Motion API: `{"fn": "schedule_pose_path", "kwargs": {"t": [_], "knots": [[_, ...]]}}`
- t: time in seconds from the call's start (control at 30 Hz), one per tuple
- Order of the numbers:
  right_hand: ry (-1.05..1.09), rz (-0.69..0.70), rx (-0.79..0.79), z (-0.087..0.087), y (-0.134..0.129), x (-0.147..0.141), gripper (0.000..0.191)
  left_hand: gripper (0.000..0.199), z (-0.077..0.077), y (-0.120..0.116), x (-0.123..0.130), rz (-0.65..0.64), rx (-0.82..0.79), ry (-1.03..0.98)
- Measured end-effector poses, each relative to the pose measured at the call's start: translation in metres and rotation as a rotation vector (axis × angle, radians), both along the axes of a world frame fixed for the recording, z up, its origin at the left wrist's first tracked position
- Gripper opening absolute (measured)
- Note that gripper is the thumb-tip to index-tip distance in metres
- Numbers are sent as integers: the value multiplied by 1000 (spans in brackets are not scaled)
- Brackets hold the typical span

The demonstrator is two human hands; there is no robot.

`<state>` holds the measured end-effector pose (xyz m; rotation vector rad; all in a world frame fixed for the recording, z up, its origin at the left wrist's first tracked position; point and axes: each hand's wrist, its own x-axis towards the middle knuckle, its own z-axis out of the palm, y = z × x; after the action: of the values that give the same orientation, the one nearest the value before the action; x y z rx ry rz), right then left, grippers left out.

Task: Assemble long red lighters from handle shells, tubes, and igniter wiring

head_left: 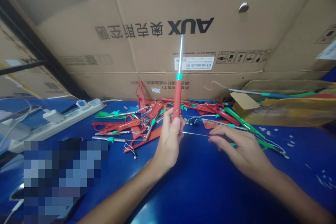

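Observation:
My left hand is closed round the red handle of a long-nosed lighter. The lighter points upward, with a green collar and a shiny metal tube above the handle. Between my hands runs a thin metal rod, nearly level. My right hand pinches its right end between thumb and fingers. The rod's left end reaches the lower part of the lighter at my left hand; whether it touches is hidden by the fingers.
Behind lies a pile of red and green lighter parts with metal tubes and white wires. A power strip runs along the left. A cardboard box stands right, before a large carton wall. White scraps dot the blue table.

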<state>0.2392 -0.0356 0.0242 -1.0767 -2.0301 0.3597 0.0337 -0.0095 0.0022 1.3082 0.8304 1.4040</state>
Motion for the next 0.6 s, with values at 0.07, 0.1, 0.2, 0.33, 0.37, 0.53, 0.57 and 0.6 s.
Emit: {"fn": "schedule_pose_path", "kwargs": {"t": [0.07, 0.1, 0.2, 0.33, 0.37, 0.53, 0.57, 0.6], "knots": [[-37, -30, -35, 1, 0, 1, 18, 34, -1, -1, 0, 2, -10, 8], [-21, -32, -69, 0, 0, 1, 14, 34, -1, -1, 0, 3, -13, 9], [64, 25, -121, -4, -1, 0, 16, 33, 0, 0, 0, -2, -12, -5], [73, 6, 39, -2, 0, -1, 8, 32, -1, 0, 0, 3, -12, -8], [51, -18, 75, 0, 1, -1, 8, 33, -1, -1, 0, 5, -8, 0], [-53, -83, 0, 0, 3, 0, 15, 32, -2, -4, 1, -8, 15, 32], [-32, -68, -33, -2, 3, 0, 13, 32, -2, -4, 1, -4, 15, 30], [-4, -44, -51, -4, 3, 0, 15, 31, -2, -4, 1, 1, 17, 24]]}}
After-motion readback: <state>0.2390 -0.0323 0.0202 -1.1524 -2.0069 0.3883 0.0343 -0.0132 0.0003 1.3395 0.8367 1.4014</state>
